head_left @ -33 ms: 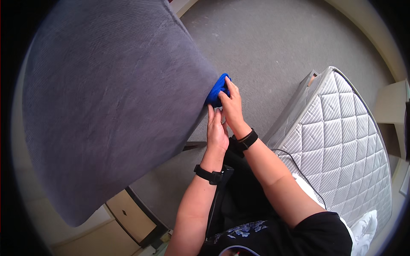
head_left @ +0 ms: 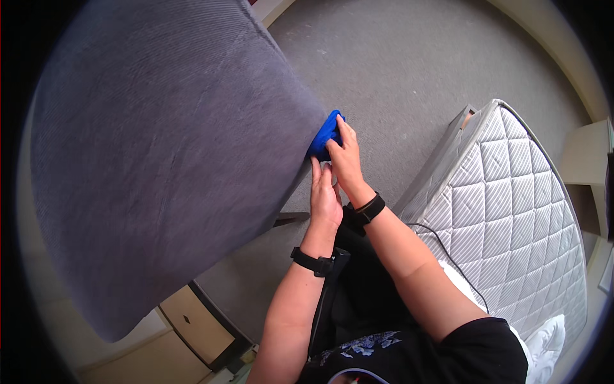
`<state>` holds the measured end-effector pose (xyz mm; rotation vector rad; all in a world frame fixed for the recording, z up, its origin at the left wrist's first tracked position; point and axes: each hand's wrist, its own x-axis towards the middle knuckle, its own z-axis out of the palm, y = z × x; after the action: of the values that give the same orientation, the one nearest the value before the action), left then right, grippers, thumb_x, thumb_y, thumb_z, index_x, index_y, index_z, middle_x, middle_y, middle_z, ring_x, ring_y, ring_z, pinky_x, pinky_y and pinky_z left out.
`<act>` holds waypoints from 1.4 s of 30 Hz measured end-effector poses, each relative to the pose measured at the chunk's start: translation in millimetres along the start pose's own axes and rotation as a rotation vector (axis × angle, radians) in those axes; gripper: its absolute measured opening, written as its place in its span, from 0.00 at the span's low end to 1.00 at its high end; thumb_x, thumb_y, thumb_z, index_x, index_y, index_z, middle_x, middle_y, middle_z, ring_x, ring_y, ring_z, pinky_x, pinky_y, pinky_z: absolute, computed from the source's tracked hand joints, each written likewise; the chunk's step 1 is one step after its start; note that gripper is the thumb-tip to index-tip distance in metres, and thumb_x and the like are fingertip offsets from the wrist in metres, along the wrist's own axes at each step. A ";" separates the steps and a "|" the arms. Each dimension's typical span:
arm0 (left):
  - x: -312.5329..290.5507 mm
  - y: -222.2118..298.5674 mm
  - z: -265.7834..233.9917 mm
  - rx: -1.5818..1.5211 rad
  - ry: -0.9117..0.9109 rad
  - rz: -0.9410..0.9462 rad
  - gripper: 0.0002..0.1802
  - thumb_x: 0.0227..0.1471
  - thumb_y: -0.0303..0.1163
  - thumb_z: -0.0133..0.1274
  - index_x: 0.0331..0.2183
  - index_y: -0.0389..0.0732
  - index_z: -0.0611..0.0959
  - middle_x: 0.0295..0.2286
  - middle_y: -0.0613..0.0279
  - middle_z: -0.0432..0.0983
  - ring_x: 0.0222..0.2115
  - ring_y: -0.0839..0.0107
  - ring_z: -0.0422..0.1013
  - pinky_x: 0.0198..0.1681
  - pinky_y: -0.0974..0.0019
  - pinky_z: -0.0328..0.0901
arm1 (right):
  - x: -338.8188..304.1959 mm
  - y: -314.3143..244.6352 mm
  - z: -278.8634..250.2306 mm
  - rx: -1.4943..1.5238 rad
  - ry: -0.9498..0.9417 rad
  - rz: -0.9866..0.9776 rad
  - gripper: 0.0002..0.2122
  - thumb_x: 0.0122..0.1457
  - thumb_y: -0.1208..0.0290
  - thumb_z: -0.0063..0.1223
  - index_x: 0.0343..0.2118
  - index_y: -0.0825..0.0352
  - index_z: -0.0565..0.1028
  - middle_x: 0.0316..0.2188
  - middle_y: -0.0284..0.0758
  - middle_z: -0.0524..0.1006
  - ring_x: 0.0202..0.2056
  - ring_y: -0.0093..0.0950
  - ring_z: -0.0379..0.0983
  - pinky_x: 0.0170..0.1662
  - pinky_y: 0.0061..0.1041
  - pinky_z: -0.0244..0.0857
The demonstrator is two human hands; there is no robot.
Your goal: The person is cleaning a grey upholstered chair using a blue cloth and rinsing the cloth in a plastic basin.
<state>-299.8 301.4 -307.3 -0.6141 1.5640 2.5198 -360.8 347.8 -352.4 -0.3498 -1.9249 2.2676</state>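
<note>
R fingers [head_left: 346,132] hold blue cloth [head_left: 324,136] @ gray upholstery [head_left: 173,160] edge, carpet [head_left: 396,77] rt.

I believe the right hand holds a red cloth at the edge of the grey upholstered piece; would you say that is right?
Not quite: the head view shows a blue cloth; the right hand does hold it at the edge of the grey upholstered piece.
</note>
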 end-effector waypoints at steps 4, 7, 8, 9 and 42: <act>17.4 -16.7 -13.4 0.090 0.065 -0.091 0.34 0.59 0.37 0.39 0.61 0.46 0.44 0.46 0.72 0.64 0.43 0.80 0.61 0.43 0.69 0.59 | 14.9 32.8 3.7 -0.108 -0.034 0.061 0.29 0.50 0.77 0.40 0.58 0.72 0.53 0.57 0.50 0.53 0.58 0.43 0.50 0.61 0.30 0.45; 42.2 -39.3 -39.4 0.168 0.115 -0.174 0.33 0.60 0.38 0.37 0.61 0.49 0.44 0.48 0.72 0.63 0.43 0.81 0.61 0.39 0.69 0.58 | 23.1 70.1 9.3 -0.134 -0.049 0.133 0.30 0.49 0.79 0.39 0.59 0.72 0.51 0.58 0.52 0.51 0.59 0.45 0.47 0.61 0.32 0.43; 48.3 -45.1 -46.5 0.208 0.123 -0.212 0.32 0.60 0.38 0.36 0.61 0.50 0.44 0.49 0.72 0.62 0.43 0.80 0.61 0.39 0.68 0.58 | 25.4 81.7 11.4 -0.158 -0.040 0.128 0.30 0.49 0.80 0.39 0.59 0.73 0.50 0.58 0.52 0.51 0.59 0.45 0.47 0.61 0.32 0.43; 53.8 -49.7 -53.5 0.249 0.133 -0.252 0.31 0.60 0.38 0.35 0.61 0.51 0.45 0.50 0.71 0.61 0.43 0.80 0.61 0.39 0.68 0.57 | 26.7 91.9 13.7 -0.181 -0.032 0.127 0.30 0.49 0.81 0.39 0.59 0.73 0.50 0.58 0.52 0.51 0.59 0.45 0.47 0.61 0.32 0.43; 26.7 -30.6 -30.3 0.174 0.134 -0.143 0.32 0.53 0.30 0.45 0.59 0.53 0.57 0.55 0.63 0.53 0.53 0.70 0.51 0.48 0.56 0.51 | 47.5 73.1 -3.1 0.256 -0.235 0.729 0.12 0.51 0.79 0.36 0.38 0.73 0.69 0.30 0.43 0.73 0.28 0.37 0.73 0.28 0.41 0.68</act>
<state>-306.4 285.8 -355.1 -0.8517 1.6943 2.2522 -402.9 350.9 -428.8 -0.9075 -1.7551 3.0880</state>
